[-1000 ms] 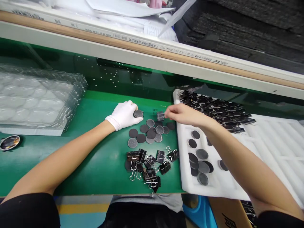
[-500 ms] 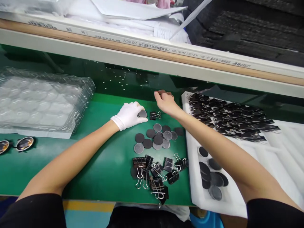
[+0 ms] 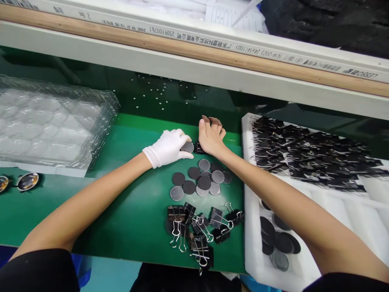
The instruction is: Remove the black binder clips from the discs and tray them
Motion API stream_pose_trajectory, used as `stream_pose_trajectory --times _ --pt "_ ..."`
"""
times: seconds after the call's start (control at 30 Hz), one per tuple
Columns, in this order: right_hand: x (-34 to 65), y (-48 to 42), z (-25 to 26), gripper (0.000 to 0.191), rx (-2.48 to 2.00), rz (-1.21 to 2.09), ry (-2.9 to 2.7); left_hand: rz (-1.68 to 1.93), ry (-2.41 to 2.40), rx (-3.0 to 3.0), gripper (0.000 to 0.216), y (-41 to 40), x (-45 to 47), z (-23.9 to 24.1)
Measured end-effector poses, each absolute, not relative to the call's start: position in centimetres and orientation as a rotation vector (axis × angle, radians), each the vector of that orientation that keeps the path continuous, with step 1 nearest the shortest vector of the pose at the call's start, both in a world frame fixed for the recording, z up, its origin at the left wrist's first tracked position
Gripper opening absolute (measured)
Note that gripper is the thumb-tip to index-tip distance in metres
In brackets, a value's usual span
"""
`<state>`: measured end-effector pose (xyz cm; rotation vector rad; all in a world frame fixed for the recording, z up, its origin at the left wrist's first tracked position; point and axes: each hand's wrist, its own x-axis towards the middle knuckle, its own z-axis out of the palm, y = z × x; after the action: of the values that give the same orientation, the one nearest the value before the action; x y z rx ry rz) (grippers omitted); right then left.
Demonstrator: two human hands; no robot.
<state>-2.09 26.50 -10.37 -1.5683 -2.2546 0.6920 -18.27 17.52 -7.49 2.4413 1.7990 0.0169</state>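
My left hand [image 3: 168, 147], in a white glove, pinches a round grey disc [image 3: 187, 147] at its edge between thumb and fingers, above the green tabletop. Just right of that disc lies a black binder clip [image 3: 199, 148], partly covered by the heel of my right hand [image 3: 212, 134]. This bare hand has its fingers apart and pointing away from me, and no object shows in them. Closer to me is a loose group of black and clear-grey discs [image 3: 204, 183]. Below them sits a pile of binder clips [image 3: 199, 243] with their wire handles sticking out.
Stacked clear plastic trays [image 3: 51, 129] stand at the left, with sunglasses [image 3: 28, 181] in front. At the right, a white foam tray [image 3: 249, 243] carries rows of black binder clips [image 3: 310, 154] and several discs [image 3: 282, 242]. A pale beam [image 3: 194, 61] runs across the back.
My right hand has come down onto the binder clip, and its fingers have spread from a loose curl. My left hand keeps its pinch on the disc. The camera view has shifted slightly.
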Motion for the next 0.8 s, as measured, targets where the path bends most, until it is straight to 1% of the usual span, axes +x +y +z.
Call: stream_pose_trajectory --times 0.27,0.47,0.67,0.8 --pt "-1.9 26.0 -10.3 0.065 -1.578 0.671 -2.233 0.010 1.768 2.444 0.057 18.5 -17.0 -7.6" --pt "-2.0 26.0 -10.3 0.062 -1.598 0.664 -2.209 -0.009 1.780 2.424 0.061 18.5 -16.9 -7.7" --pt "-2.3 25.6 -10.0 0.060 -1.542 0.703 -2.133 0.042 1.784 2.438 0.055 18.4 -16.9 -7.7" --pt "-0.4 25.0 -7.9 0.054 -1.378 0.706 -2.049 0.033 1.934 2.409 0.049 17.8 -16.3 -7.3"
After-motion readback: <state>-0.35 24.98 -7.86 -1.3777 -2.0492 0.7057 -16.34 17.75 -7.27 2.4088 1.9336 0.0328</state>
